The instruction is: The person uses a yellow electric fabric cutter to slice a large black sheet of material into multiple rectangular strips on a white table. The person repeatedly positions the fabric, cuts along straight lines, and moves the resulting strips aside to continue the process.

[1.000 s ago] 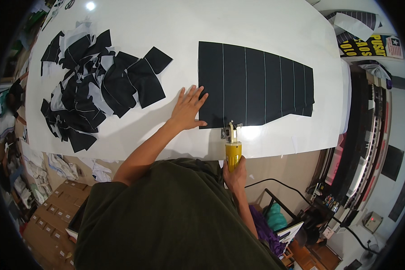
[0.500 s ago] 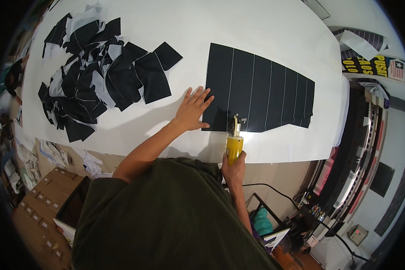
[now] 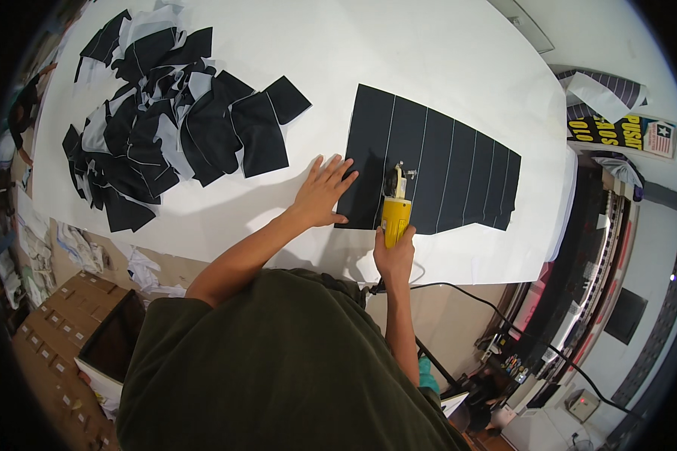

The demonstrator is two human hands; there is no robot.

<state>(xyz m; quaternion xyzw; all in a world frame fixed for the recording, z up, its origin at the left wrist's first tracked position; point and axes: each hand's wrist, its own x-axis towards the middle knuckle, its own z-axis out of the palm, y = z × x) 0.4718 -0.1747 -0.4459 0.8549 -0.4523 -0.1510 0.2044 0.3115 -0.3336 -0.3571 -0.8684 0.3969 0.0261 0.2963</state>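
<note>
A black fabric panel (image 3: 466, 177) with white lines across it lies flat on the white table (image 3: 459, 52). My left hand (image 3: 323, 195) rests spread on the panel's left edge. My right hand (image 3: 393, 263) grips a yellow electric cutter (image 3: 396, 214), whose blade end is on the panel at one of the left-hand lines, right of my left hand. A loose heap of black and pale fabric pieces (image 3: 150, 128) lies on the table's left part.
A black cable (image 3: 459, 291) hangs below the table edge. Cardboard boxes (image 3: 60, 338) stand at lower left. At the right are long rolls (image 3: 594, 255) and a striped, pale bundle (image 3: 602, 94). Part of another person (image 3: 24, 128) shows beyond the left edge.
My right hand has pushed the cutter forward, from the panel's near edge up into the panel along a line. My left hand stays spread at the left edge. The view has shifted slightly.
</note>
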